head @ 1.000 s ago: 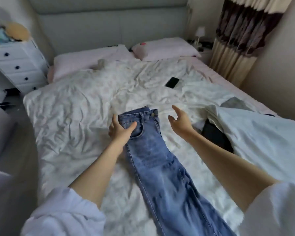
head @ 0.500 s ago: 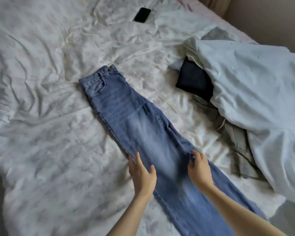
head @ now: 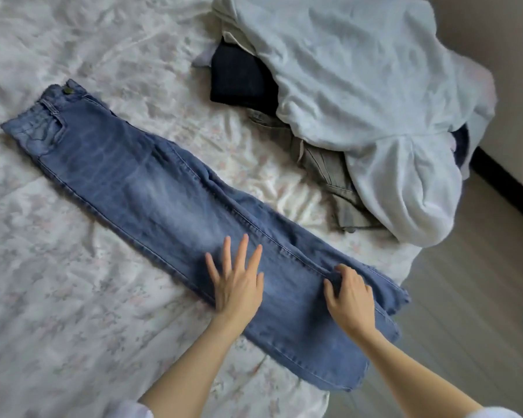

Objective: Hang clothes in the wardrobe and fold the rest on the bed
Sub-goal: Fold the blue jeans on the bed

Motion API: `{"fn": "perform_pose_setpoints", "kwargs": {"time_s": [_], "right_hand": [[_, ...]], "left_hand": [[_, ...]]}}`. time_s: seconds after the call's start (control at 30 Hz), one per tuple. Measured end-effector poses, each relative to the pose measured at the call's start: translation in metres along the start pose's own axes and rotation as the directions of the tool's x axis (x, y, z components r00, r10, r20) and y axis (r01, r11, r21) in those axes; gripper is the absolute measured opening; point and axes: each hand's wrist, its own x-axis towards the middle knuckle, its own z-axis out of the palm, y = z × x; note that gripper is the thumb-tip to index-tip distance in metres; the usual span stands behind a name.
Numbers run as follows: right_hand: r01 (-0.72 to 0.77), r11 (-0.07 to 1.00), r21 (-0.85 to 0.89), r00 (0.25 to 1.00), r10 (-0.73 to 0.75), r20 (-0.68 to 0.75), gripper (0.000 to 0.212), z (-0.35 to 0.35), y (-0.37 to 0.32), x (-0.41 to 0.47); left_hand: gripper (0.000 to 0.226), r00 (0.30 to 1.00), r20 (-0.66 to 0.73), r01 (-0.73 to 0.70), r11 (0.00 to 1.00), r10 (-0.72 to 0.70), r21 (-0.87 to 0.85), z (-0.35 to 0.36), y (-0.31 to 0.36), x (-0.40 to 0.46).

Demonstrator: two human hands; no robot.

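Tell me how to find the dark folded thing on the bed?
Start at the big pale hoodie heaped on the bed's far right. The dark navy garment peeks from under its left edge, beyond the jeans. It is the darkest piece, beside a striped grey garment.

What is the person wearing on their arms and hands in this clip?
Both forearms are bare. A pale, whitish sleeve ends near each elbow: left sleeve, right sleeve. The left hand and right hand show no gloves, rings or watch.
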Motion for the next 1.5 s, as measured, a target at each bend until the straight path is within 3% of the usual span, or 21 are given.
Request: {"fn": "perform_pose_setpoints", "kwargs": {"time_s": [0.2,0.33,0.43,0.57,0.77,0.9,0.97,1.07,1.17,1.23,1.37,1.5], "right_hand": [[-0.056,0.996,0.062,0.998,0.057,-0.013,0.023,0.001,0.058,-0.017],[-0.088,0.995,-0.047,0.99,0.093,0.11,0.03,0.004,0.092,-0.024],[-0.139,0.982,-0.128,0.973,0.16,0.166,0.043,0.005,0.107,-0.02],[-0.156,0.97,-0.184,0.967,0.188,0.171,0.03,0.012,0.112,-0.009],[-0.11,0.988,-0.112,0.991,0.117,0.06,0.014,0.017,0.113,-0.014],[-0.045,0.992,-0.114,0.999,0.042,-0.035,0.032,0.021,0.115,-0.018],[-0.057,0.994,-0.096,0.998,0.056,-0.021,0.034,0.022,0.111,-0.016],[-0.083,0.992,-0.093,0.996,0.084,0.007,0.012,0.022,0.105,-0.01],[-0.085,0.994,-0.063,0.995,0.088,0.048,0.029,0.014,0.108,-0.006],[-0.066,0.998,-0.018,0.998,0.067,0.012,0.034,0.007,0.118,-0.008],[-0.024,0.999,-0.04,0.994,0.019,-0.112,0.013,-0.017,0.131,-0.007],[-0.077,0.992,-0.096,0.989,0.064,-0.134,0.017,-0.03,0.131,0.019]], "left_hand": [[0.053,0.927,0.035,-0.374,0.907,0.374,0.192,0.0,0.015,0.054],[0.042,0.863,0.019,-0.5,0.848,0.505,0.173,0.005,0.017,0.072],[0.044,0.803,-0.069,-0.581,0.803,0.592,0.133,0.01,0.007,0.075],[0.048,0.742,-0.067,-0.657,0.744,0.667,0.122,0.009,0.003,0.082],[0.026,0.706,-0.004,-0.701,0.7,0.708,0.136,0.009,0.005,0.088],[0.025,0.69,0.019,-0.72,0.683,0.724,0.119,0.004,0.01,0.09],[0.023,0.68,0.038,-0.731,0.675,0.732,0.1,0.001,0.011,0.09],[0.021,0.661,0.037,-0.75,0.66,0.749,0.045,-0.001,0.008,0.088],[0.005,0.644,0.04,-0.764,0.645,0.764,-0.013,-0.008,0.01,0.087],[0.005,0.647,0.061,-0.76,0.649,0.76,-0.038,-0.015,0.013,0.087],[0.008,0.671,0.055,-0.736,0.673,0.739,-0.069,-0.025,0.023,0.091],[0.008,0.735,0.03,-0.676,0.735,0.677,-0.053,-0.029,0.039,0.103]]}}
